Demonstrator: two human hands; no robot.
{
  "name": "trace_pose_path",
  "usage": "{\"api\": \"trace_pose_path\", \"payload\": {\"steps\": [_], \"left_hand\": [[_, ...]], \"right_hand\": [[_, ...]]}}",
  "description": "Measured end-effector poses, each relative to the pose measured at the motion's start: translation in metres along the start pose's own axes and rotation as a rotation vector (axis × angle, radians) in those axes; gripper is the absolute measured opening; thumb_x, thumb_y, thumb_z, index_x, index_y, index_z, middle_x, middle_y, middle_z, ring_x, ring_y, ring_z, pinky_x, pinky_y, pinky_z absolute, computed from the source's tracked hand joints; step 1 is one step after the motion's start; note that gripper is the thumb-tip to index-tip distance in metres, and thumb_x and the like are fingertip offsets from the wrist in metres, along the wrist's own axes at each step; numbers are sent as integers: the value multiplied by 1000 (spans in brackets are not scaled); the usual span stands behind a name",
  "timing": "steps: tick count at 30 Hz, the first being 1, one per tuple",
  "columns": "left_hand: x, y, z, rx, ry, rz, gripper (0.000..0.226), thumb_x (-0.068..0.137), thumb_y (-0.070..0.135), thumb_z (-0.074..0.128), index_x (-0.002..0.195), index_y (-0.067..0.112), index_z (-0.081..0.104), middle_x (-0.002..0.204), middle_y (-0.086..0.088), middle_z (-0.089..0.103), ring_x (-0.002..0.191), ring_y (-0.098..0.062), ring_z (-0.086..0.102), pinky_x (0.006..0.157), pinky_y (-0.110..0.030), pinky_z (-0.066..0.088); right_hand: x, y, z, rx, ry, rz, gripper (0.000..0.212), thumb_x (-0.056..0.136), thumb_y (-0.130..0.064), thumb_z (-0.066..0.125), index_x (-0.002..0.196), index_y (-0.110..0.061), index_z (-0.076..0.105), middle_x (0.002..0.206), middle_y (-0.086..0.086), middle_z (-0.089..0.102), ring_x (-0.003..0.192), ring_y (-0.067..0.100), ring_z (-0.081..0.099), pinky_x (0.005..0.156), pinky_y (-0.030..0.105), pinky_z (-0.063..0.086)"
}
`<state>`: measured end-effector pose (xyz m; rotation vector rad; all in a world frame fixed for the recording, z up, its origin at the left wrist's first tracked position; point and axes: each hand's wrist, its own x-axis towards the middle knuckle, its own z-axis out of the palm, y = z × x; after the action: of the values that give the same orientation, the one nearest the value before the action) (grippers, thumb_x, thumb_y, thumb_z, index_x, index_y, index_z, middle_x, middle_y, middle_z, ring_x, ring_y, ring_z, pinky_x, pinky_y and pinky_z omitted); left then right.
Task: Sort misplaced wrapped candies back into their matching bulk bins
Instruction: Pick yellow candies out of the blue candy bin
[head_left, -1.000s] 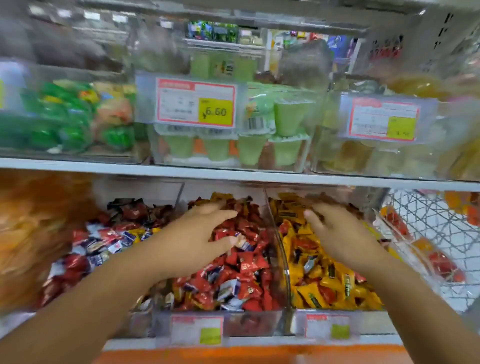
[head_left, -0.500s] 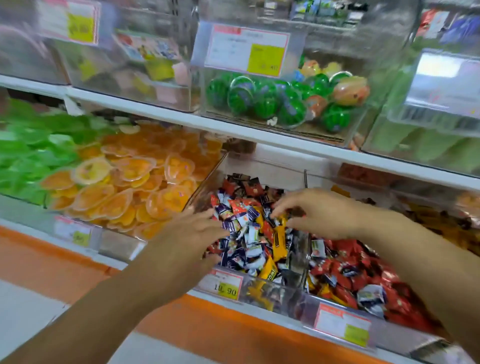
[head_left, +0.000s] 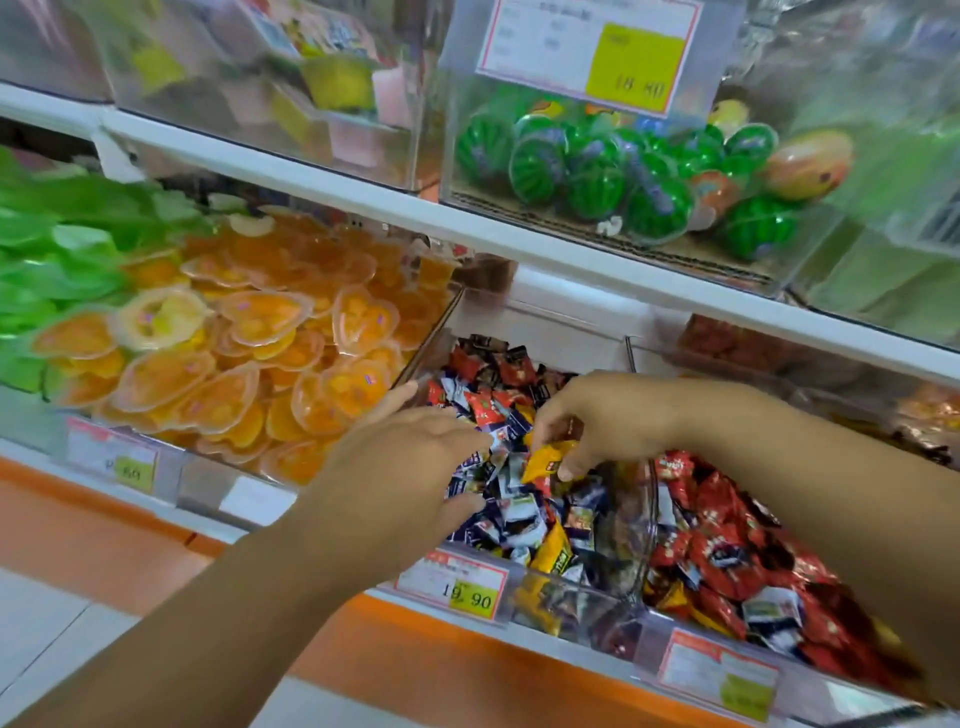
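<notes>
Now, down at the lower shelf, reaching with both arms into the clear bin (head_left: 582, 597) of blue-and-white and red wrapped candies (head_left: 519, 509). Pinching a yellow wrapped candy (head_left: 545, 457) between thumb and curled fingertips of the right hand (head_left: 608, 421), right at the top of the heap, about the middle of that bin; touching the wrappers under it or just clear of them, cannot tell which. Spreading the left hand (head_left: 410, 478) palm down just left of it, fingers straight and loose, gripping nothing, fingertips over the blue wrappers at the bin's left side. Nearer, against the bin's front wall, lies a second yellow candy (head_left: 553, 553), above the price tag (head_left: 457, 584) reading 19.90. To the right, past a clear divider (head_left: 649, 514), sits a heap of mostly red candies (head_left: 727, 551), crossed by the right forearm. To the left, orange heart-shaped jelly cups (head_left: 249, 353), then green jelly cups (head_left: 62, 260) farther left. Up on the shelf above and farther back, watermelon-patterned balls (head_left: 597, 171) in a clear box under an upper tag (head_left: 592, 47) with a yellow patch.
</notes>
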<state>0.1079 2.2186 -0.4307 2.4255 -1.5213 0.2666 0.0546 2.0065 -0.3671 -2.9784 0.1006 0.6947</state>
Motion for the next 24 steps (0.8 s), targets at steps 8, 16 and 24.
{"api": "trace_pose_path", "payload": {"steps": [8, 16, 24], "left_hand": [[11, 25, 5, -606, -45, -211, 43, 89, 48, 59, 129, 36, 48, 107, 9, 66, 98, -8, 61, 86, -34, 52], [4, 15, 5, -648, 78, -332, 27, 89, 36, 64, 80, 17, 47, 73, -9, 54, 61, -24, 50, 54, -29, 39], [-1, 6, 1, -810, 79, -423, 17, 91, 26, 62, 86, 33, 48, 86, -12, 69, 74, -32, 68, 64, -54, 55]], "right_hand": [[-13, -14, 3, 406, 80, -137, 16, 80, -26, 77, 94, -23, 71, 90, -1, 72, 79, 15, 65, 82, 34, 52], [1, 21, 0, -110, -42, 109, 41, 83, -14, 71, 121, -27, 64, 122, -6, 61, 109, 14, 58, 87, 25, 46], [17, 19, -2, -151, -12, 137, 38, 85, -29, 70, 117, -11, 63, 119, 5, 63, 105, 23, 59, 72, 23, 37]]}}
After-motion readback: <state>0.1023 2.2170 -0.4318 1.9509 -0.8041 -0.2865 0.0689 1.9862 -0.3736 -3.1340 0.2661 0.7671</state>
